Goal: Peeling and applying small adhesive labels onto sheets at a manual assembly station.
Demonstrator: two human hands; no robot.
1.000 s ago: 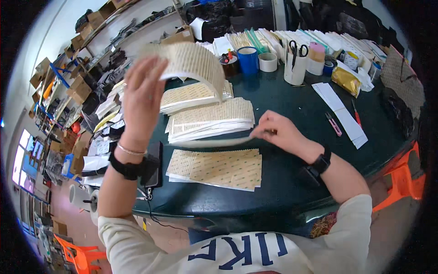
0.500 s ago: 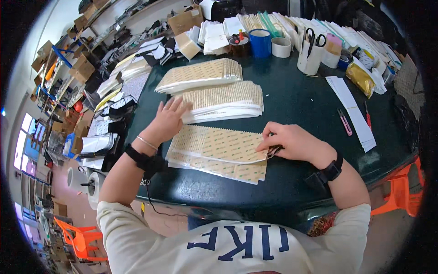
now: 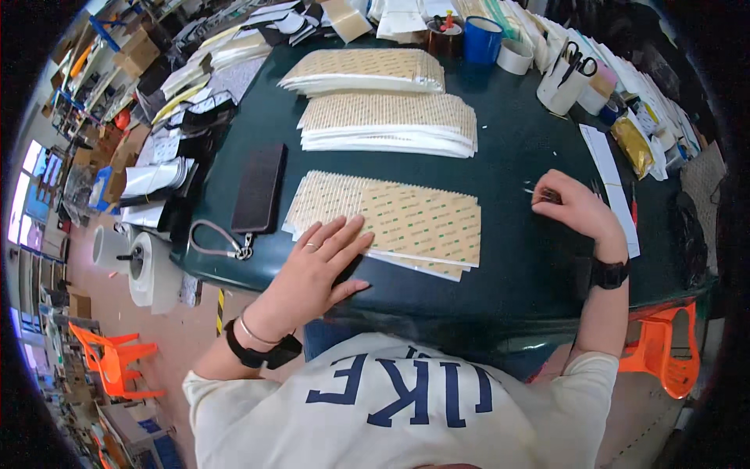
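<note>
My left hand (image 3: 320, 262) lies flat on the lower left part of a fanned stack of tan, green-marked adhesive sheets (image 3: 426, 219), with its fingers stretched out. My right hand (image 3: 574, 205) is curled above the table, to the right of those sheets and apart from them. In its fingers is a small dark object (image 3: 551, 195) with thin pale tips poking out to the left; its kind is hard to make out. Behind the sheets lie two thicker stacks, a middle stack (image 3: 391, 117) and a far stack (image 3: 363, 70), both tan on top with white edges.
A dark phone (image 3: 259, 187) with a wrist strap lies left of the sheets. At the right are a white strip stack (image 3: 612, 187) and a white cup (image 3: 562, 87) with scissors. Along the back stand a blue cup (image 3: 482, 41) and tape rolls (image 3: 515, 56). Orange stools (image 3: 664, 352) flank the table.
My right hand has left the sheets' right edge and moved right with the dark object. My left hand has come nearer, onto the front stack. The view has shifted, and the phone now shows.
</note>
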